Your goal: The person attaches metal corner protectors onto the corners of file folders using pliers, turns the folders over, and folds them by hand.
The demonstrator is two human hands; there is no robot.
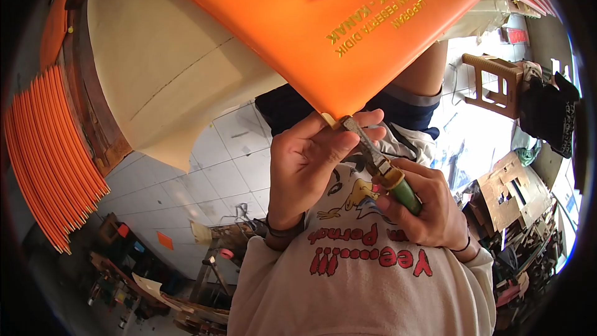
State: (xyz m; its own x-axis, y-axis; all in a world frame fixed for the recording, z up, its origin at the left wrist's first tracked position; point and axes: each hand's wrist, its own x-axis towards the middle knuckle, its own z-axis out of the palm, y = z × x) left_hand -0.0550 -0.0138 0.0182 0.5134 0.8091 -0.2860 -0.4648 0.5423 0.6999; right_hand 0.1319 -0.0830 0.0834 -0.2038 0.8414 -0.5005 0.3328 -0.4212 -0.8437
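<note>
An orange folder (348, 18) with gold lettering lies at the top, one corner pointing at me. A small gold metal corner piece (329, 121) sits at that corner. My left hand (314, 152) is closed around the corner, fingers behind it and thumb beside the tool. In my right hand (426, 202) is a pair of pliers (373, 149) with a green handle (405, 196). The pliers' jaws meet the folder's tip next to the gold piece; whether they touch the metal is hard to see.
A stack of orange folders (53, 162) with gold corners stands on the left, beside a brown sheet (168, 68) on a wooden table. At right are a tan plastic stool (497, 84), a black bag (547, 115) and piled cardboard and wood scraps (516, 196). Tools (118, 280) lie lower left.
</note>
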